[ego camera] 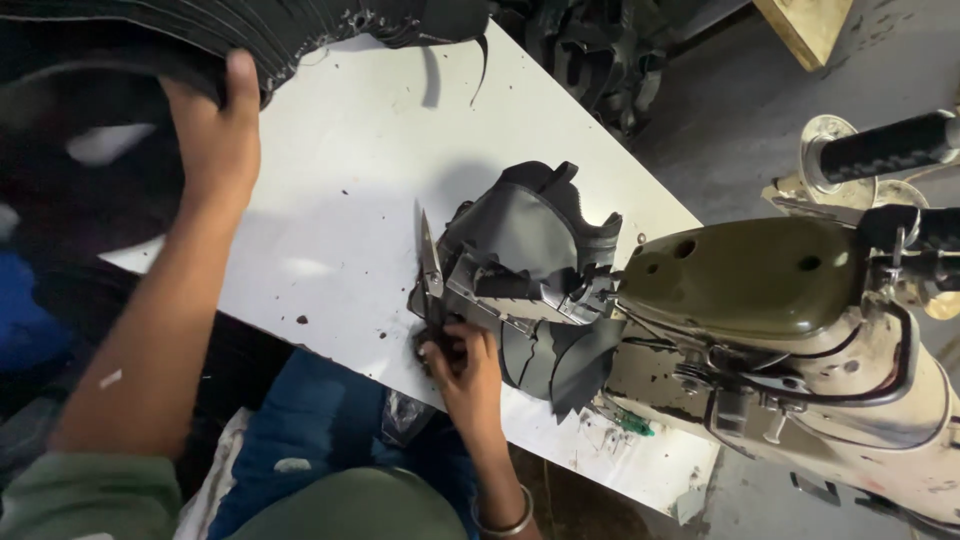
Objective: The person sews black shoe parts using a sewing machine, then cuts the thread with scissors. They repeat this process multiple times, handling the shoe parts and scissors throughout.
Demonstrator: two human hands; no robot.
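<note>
A worker's right hand point(462, 362), a metal bangle point(503, 520) at its wrist, is closed around the handles of a pair of scissors point(431, 270) at the near edge of a white worktable point(350, 170), the blades pointing away across the tabletop. Just beside the scissors, a dark grey shoe upper point(530, 240) sits at an industrial sewing machine point(800, 330), with cut grey pieces point(560, 355) hanging over the table's front edge. Farther off, at the table's far left corner, the left hand point(215, 135) reaches well away from the right, its fingers gripping the rim of a stack of black stitched material point(300, 30). Dark scraps dot the white surface between the two hands.
</note>
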